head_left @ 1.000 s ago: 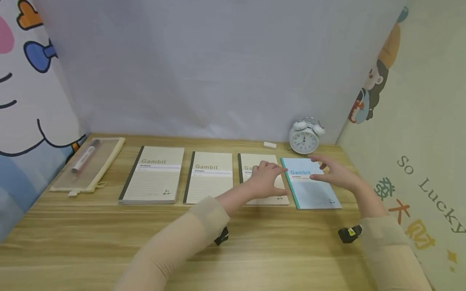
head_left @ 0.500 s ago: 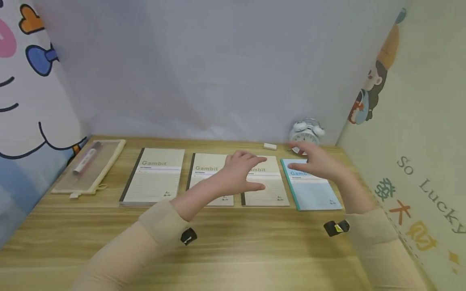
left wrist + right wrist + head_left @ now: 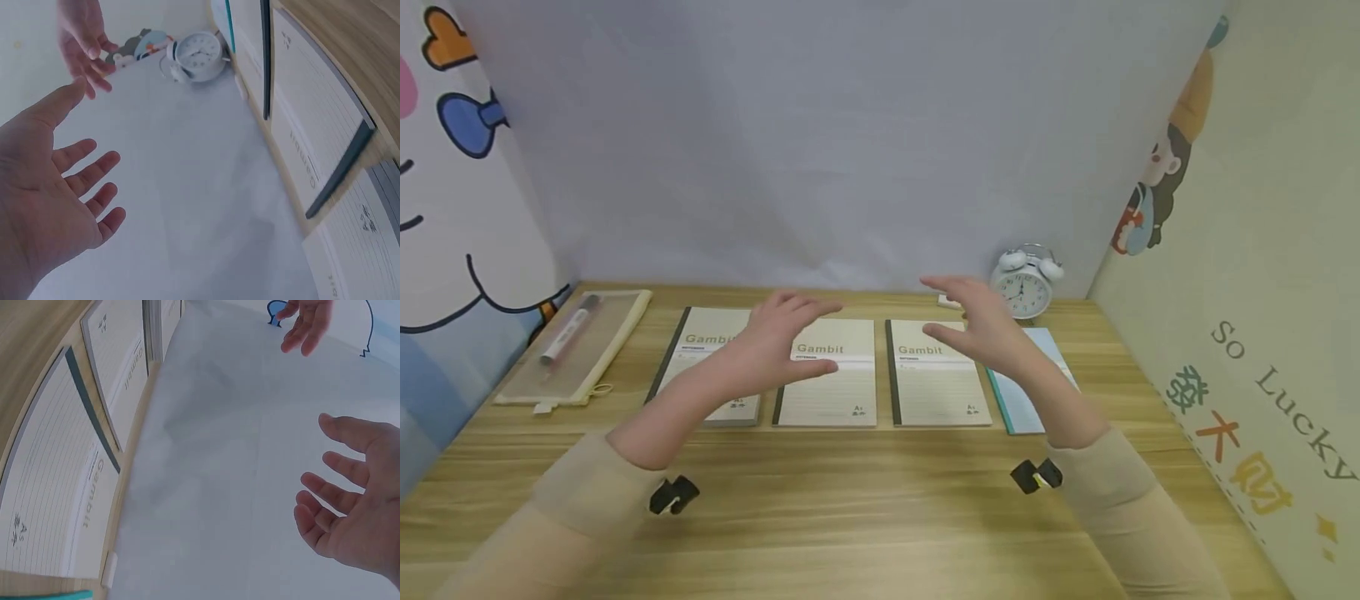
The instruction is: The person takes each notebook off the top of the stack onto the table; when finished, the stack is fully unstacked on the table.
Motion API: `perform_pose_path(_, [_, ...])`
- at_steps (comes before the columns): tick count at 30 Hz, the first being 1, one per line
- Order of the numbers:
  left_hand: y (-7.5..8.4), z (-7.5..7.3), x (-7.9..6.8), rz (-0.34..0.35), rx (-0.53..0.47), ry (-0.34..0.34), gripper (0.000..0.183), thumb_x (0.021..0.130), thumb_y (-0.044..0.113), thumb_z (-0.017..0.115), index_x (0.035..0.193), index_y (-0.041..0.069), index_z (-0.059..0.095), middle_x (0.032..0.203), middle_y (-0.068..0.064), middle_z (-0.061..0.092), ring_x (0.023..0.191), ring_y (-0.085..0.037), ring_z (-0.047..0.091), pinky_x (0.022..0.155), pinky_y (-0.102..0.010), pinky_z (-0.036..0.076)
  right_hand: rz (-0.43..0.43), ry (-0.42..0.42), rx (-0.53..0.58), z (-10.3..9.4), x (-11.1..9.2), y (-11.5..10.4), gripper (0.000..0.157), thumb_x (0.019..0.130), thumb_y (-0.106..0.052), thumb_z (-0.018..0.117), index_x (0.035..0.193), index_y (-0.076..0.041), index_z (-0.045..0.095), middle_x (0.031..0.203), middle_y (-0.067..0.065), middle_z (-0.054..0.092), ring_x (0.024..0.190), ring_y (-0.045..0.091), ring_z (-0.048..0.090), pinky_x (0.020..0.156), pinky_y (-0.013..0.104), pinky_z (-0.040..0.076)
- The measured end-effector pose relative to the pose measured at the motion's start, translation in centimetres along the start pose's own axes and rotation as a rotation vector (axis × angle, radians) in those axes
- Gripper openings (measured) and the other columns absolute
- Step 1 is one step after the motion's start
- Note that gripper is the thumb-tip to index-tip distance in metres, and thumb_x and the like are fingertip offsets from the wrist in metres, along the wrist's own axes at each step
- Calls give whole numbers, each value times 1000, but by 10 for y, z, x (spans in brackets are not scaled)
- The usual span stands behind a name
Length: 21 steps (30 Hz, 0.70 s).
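Both hands hover over a row of Gambit notebooks on the wooden table, palms facing each other. My left hand (image 3: 767, 346) overlaps the leftmost cream notebook (image 3: 737, 411) in the head view; its fingers and thumb are spread with nothing between them. My right hand (image 3: 988, 325) is above the third cream notebook (image 3: 934, 387), fingers likewise apart and holding nothing. Between them lies the second cream notebook (image 3: 827, 392). A blue notebook (image 3: 1018, 404) with a teal spine is partly hidden behind the right forearm. The left wrist view shows the left palm (image 3: 47, 187) bare.
A white alarm clock (image 3: 1024, 287) stands at the back right, with a white eraser (image 3: 949, 302) beside it, partly covered by the right hand. On the far left lies a mesh zip pouch (image 3: 602, 333) with a marker (image 3: 569, 331) in it. Fabric backdrops enclose the table (image 3: 850, 517).
Both hands have swept left across the row, the left from the third notebook to the first, the right from the blue notebook to the third. The notebooks stay in place.
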State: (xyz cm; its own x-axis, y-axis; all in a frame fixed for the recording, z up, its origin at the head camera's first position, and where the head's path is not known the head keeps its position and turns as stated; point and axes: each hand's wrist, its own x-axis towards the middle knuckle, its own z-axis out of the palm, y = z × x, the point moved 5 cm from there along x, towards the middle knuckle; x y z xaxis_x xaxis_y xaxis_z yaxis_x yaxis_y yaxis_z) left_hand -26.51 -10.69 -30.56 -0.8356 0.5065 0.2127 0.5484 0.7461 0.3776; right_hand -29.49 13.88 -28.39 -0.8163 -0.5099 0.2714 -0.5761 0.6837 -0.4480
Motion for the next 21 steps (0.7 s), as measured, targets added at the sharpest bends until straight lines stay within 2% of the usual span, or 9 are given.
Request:
perform_pose_path(4, [-25, -9, -15, -6, -23, 12, 74, 83, 41, 71, 144, 16, 38, 146, -9, 39, 136, -36, 23, 105, -64, 16, -9, 16, 44, 13, 6, -14, 62, 89, -26, 67, 144, -16, 40, 144, 7, 41, 132, 26, 35, 97, 46, 42])
perform_pose_path(12, [-70, -22, -38, -30, -79, 109, 69, 83, 36, 72, 141, 13, 44, 140, -12, 46, 131, -40, 28, 101, -65, 21, 2, 4, 117, 44, 22, -40, 65, 89, -29, 66, 146, -18, 36, 152, 6, 30, 140, 26, 25, 110, 50, 27])
perform_pose_path(16, [-92, -21, -46, -57, -131, 117, 70, 84, 34, 72, 142, 10, 41, 141, -14, 45, 131, -40, 28, 102, -61, 23, 2, -11, 151, 61, 32, -51, 67, 89, -30, 66, 147, -18, 34, 155, 5, 23, 142, 26, 21, 111, 50, 25])
perform_pose_path(21, [-122, -17, -56, -92, -120, 113, 75, 84, 36, 71, 145, 10, 37, 144, -19, 40, 132, -44, 29, 101, -63, 23, -26, -41, 177, 89, 43, -63, 70, 89, -32, 65, 148, -16, 31, 156, 7, 20, 142, 28, 20, 111, 52, 24])
